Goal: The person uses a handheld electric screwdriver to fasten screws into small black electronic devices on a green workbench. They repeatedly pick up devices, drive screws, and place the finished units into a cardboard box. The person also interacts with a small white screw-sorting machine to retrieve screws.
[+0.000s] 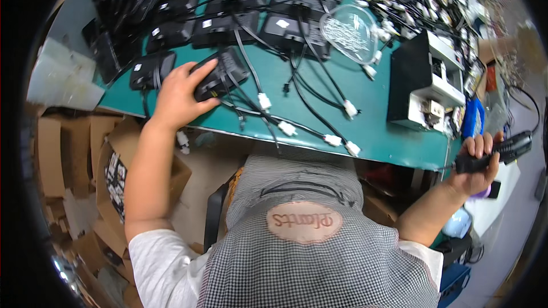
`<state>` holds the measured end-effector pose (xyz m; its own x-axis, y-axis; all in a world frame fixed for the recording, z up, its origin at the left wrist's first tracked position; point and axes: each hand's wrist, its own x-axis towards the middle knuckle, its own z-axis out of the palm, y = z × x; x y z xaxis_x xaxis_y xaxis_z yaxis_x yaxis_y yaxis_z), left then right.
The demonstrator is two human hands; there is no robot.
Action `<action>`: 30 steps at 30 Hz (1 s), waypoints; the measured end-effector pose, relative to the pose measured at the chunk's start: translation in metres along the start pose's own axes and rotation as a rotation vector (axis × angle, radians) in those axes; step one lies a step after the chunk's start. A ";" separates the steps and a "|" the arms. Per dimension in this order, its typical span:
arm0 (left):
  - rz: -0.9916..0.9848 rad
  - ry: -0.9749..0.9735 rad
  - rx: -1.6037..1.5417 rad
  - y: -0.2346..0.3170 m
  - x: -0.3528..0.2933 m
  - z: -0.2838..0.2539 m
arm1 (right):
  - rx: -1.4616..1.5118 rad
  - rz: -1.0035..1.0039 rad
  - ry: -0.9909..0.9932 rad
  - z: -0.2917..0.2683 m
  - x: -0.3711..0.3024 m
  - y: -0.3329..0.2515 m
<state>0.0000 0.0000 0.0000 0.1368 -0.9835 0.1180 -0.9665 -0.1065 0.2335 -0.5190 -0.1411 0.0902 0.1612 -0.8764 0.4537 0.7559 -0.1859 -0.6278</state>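
Note:
My left hand (181, 94) grips a flat black plastic housing (227, 69) by its left side, near the front edge of the table. Black cables with white connectors (287, 128) run from it across the tabletop. Off to the right, beyond the table's corner, my right hand (476, 162) is wrapped round a black electric screwdriver (496, 153). Its thin bit points left, and a cord leads off its back end. Just left of the gripped housing lies another black housing (153, 71).
Rows of similar housings (228, 29) cover the far side of the green table (377, 137). A clear dish of small screws (349, 33) sits right of them. Nearer the right edge stands a black and white box-shaped device (425, 82). Cardboard boxes (74, 154) stand at lower left.

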 end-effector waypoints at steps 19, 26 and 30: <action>0.363 -0.351 -0.204 0.104 -0.016 -0.033 | 0.008 -0.030 0.070 -0.004 -0.026 0.020; 0.434 -0.094 -0.137 0.152 0.019 0.022 | -0.131 -0.117 0.130 -0.007 -0.031 0.022; 0.439 0.003 -0.112 0.179 0.038 0.035 | -0.273 -0.192 0.251 -0.006 -0.033 0.034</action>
<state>-0.1758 -0.0616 0.0122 -0.2802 -0.9315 0.2319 -0.9037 0.3375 0.2636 -0.5019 -0.1213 0.0502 -0.1510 -0.8893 0.4316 0.5557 -0.4375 -0.7069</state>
